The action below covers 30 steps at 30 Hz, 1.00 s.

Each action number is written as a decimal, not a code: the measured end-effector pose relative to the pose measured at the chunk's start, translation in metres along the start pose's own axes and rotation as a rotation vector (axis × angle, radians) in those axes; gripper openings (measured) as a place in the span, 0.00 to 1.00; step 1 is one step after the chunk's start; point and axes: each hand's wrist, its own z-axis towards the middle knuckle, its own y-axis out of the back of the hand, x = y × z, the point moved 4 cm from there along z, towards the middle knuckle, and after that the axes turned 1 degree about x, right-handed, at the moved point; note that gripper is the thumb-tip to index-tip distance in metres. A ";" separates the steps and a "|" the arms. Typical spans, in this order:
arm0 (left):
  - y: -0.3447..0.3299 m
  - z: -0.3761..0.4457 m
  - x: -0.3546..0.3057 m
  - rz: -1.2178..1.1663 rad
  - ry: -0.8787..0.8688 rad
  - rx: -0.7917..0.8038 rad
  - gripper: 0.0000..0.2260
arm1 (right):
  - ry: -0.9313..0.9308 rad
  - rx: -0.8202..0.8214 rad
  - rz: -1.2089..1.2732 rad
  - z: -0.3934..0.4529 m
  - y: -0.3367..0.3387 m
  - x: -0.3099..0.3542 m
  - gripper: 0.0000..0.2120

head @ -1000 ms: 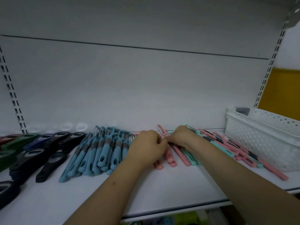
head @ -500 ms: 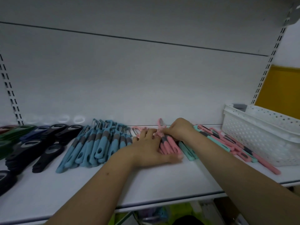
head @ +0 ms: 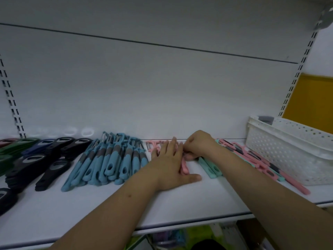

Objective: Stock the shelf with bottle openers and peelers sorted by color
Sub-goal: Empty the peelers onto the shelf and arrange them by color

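A row of blue peelers (head: 110,159) lies on the white shelf (head: 189,204), left of centre. Black bottle openers (head: 48,165) and green ones (head: 12,148) lie further left. My left hand (head: 171,165) lies flat, fingers straight, on a small group of pink peelers (head: 184,167). My right hand (head: 198,146) is just behind it, fingers curled round the upper ends of those pink peelers. Two teal peelers (head: 210,168) lie right of the hands. A mixed pile of pink and teal peelers (head: 261,163) stretches toward the basket.
A white perforated basket (head: 292,150) stands at the shelf's right end with a grey item (head: 264,119) at its back rim. The white back panel rises behind. Slotted uprights (head: 10,105) run at both sides. Bare shelf surface lies in front of my hands.
My left hand has opened from a curled grip and flattened onto the pink peelers, sliding them into a tighter group beside the blue row. The right hand stayed at their upper ends.
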 end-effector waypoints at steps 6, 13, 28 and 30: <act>0.001 0.004 -0.004 0.128 -0.093 -0.092 0.36 | 0.043 -0.258 0.060 -0.012 0.057 -0.032 0.10; 0.015 0.006 -0.023 0.115 -0.270 -0.342 0.31 | -0.032 -0.439 -0.303 -0.040 0.118 -0.100 0.11; -0.019 0.064 -0.112 -0.074 -0.431 -0.282 0.21 | 0.124 -0.479 -0.299 -0.044 0.081 -0.164 0.27; -0.019 0.064 -0.106 -0.182 -0.406 -0.292 0.18 | 0.130 -0.502 -0.369 -0.044 0.082 -0.161 0.25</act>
